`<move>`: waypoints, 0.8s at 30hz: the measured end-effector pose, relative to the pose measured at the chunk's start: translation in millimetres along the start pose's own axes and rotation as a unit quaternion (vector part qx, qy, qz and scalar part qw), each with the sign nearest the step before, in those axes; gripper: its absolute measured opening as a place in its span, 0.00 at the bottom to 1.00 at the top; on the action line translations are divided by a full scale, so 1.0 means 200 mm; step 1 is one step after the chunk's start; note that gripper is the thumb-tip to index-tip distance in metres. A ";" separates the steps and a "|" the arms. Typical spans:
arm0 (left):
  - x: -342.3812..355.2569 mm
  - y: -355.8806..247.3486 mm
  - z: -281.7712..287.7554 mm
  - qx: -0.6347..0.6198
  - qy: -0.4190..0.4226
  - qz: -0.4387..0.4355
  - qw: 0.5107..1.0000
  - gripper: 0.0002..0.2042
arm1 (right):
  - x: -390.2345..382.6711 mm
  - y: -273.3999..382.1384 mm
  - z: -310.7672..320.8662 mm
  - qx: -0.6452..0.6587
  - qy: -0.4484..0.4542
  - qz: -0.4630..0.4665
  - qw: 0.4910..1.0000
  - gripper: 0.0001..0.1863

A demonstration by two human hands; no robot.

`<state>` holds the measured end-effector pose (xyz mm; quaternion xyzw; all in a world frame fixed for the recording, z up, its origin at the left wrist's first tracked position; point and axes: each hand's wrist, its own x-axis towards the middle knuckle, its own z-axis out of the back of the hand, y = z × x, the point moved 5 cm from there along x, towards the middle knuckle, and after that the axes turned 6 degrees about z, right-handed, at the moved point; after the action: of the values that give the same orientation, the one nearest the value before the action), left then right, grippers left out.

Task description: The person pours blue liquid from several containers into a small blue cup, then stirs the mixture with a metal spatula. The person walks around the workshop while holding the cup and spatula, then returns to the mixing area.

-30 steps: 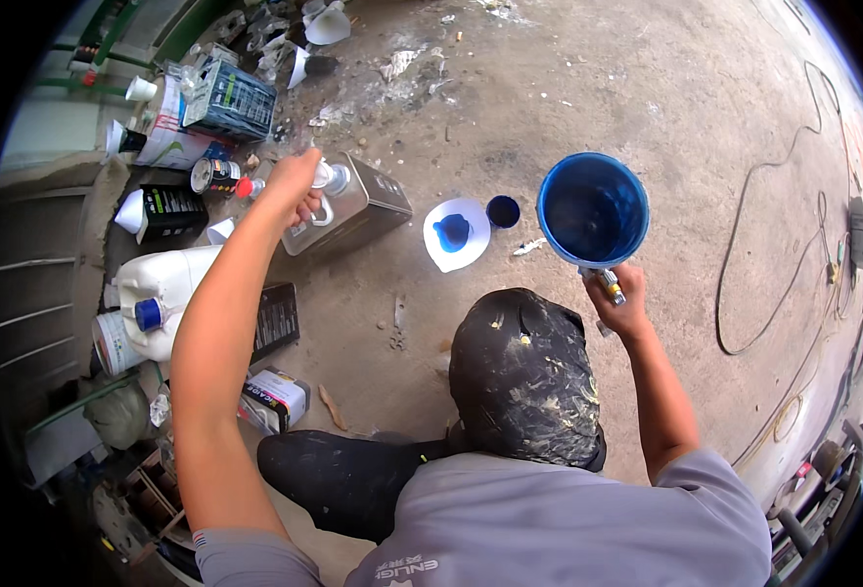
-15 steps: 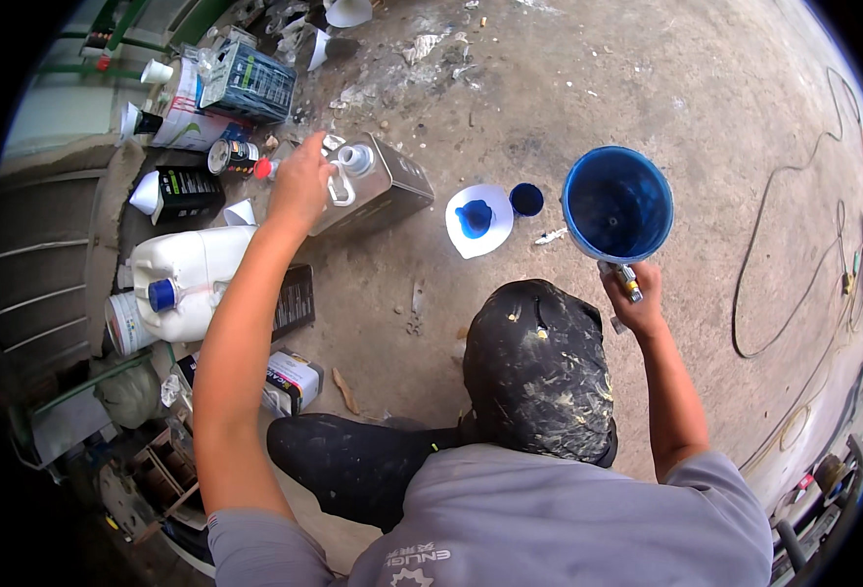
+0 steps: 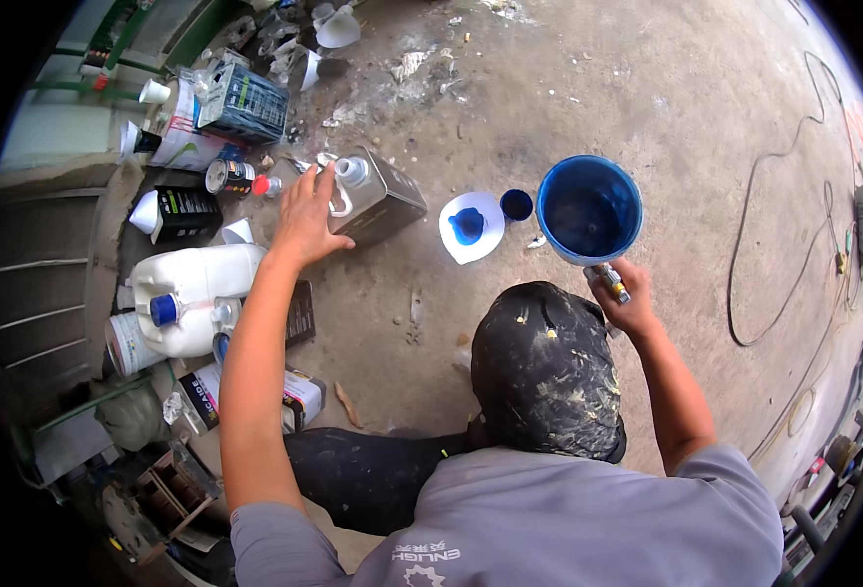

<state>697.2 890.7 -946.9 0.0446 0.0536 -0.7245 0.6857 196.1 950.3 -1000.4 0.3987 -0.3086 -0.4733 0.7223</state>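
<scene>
My left hand (image 3: 304, 217) is open, fingers spread and thumb apart, beside the white handle of a rectangular metal can (image 3: 387, 207). Whether the fingertips touch the can I cannot tell. The can has a pale spout with no cap on it. In my right hand (image 3: 632, 295) is the grip of a spray gun (image 3: 610, 281), mostly hidden under its large blue-stained cup (image 3: 589, 210). The cup is open at the top, its inside coated blue. Between the can and the gun lie a white paper cone (image 3: 471, 227) with blue paint in it and a small dark blue cup (image 3: 517, 204).
To the left stand a white jug (image 3: 197, 298) with a blue cap, a black can (image 3: 187, 213) and a small bottle with a red cap (image 3: 267, 186). Paint-smeared containers (image 3: 246, 101) crowd the far left. A cable (image 3: 745, 245) snakes over the floor at right.
My left hand has come down slightly from above the can's handle, and its fingers have spread. My right hand still holds the spray gun. The whole view has shifted a little.
</scene>
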 end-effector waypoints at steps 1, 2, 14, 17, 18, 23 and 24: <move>-0.01 0.01 -0.01 -0.002 0.007 0.004 1.000 0.62 | 0.00 0.01 -0.01 0.009 0.005 -0.001 1.000 0.24; -0.02 0.01 -0.02 -0.004 0.014 0.007 1.000 0.62 | 0.00 0.02 -0.01 0.018 0.010 -0.002 1.000 0.25; -0.32 -0.31 0.39 0.073 0.033 -0.019 0.997 0.53 | 0.16 0.04 -0.22 0.084 0.126 0.031 0.988 0.22; -0.39 -0.41 0.57 0.132 0.124 -0.007 0.983 0.51 | 0.19 0.05 -0.28 0.138 0.148 0.040 0.979 0.21; -0.42 -0.44 0.64 0.156 0.131 -0.018 0.979 0.51 | 0.20 0.03 -0.31 0.134 0.159 0.051 0.977 0.20; -0.56 -0.59 0.83 0.250 0.232 -0.004 0.940 0.50 | 0.27 0.12 -0.38 0.132 0.255 0.040 0.957 0.26; -0.57 -0.64 0.86 0.267 0.257 -0.004 0.929 0.50 | 0.29 0.15 -0.39 0.129 0.268 0.034 0.954 0.27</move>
<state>577.2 987.1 -758.3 0.4107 0.0323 -0.6783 0.6085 294.0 925.8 -1008.5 0.5903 -0.1756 -0.2804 0.7362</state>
